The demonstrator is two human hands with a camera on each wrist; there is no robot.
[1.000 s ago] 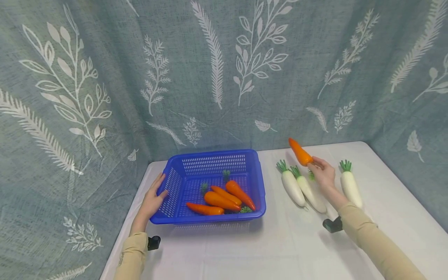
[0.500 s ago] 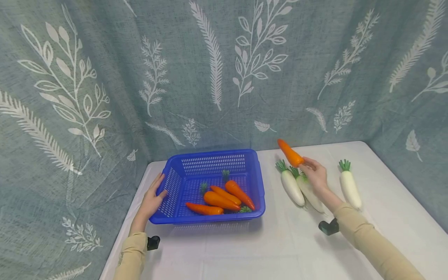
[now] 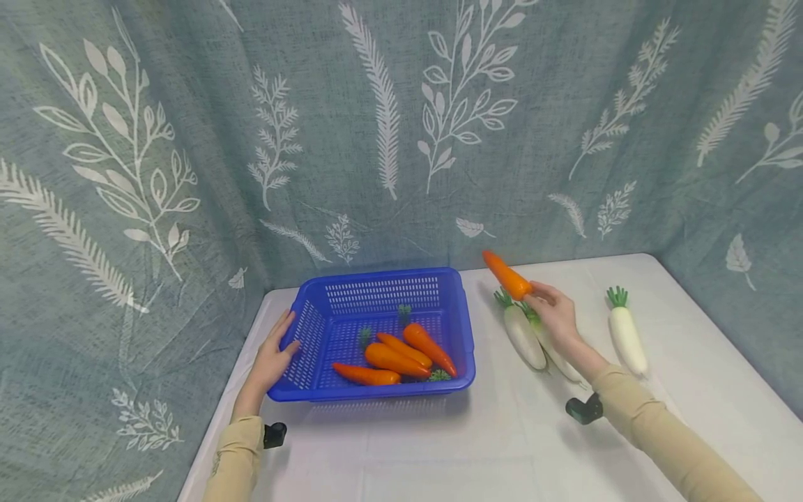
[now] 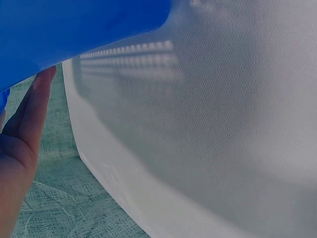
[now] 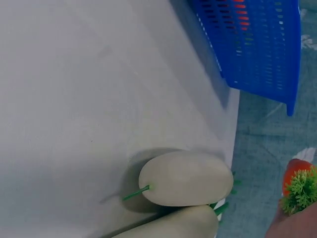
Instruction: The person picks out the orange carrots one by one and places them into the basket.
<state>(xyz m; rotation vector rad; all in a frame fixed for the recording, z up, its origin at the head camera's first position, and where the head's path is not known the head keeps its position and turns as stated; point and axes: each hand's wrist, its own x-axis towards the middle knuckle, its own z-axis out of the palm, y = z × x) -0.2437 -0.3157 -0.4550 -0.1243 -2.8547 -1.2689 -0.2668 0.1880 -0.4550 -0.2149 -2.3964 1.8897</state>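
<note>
My right hand [image 3: 555, 314] holds an orange carrot [image 3: 506, 275] by its top end, above the white radishes, its tip pointing up and left. In the right wrist view, the carrot's leafy green top [image 5: 301, 191] shows beside the hand. Two white radishes [image 3: 523, 338] lie side by side under that hand, partly covered by it. At the left, my left hand [image 3: 271, 359] rests against the side of a blue basket [image 3: 376, 394], fingers fairly straight. The left wrist view shows those fingers [image 4: 37, 111] touching the basket's underside edge. Several carrots [image 3: 395, 359] lie inside the basket.
Another white radish [image 3: 627, 340] with green leaves lies apart at the right. A white cloth covers the table [image 3: 464, 453]. A grey-green curtain [image 3: 389, 139] with white leaf prints hangs behind the table and at both sides.
My right hand has carried the carrot left toward the basket, from over the radishes' right side to near their leafy ends. The left hand and basket stay in place.
</note>
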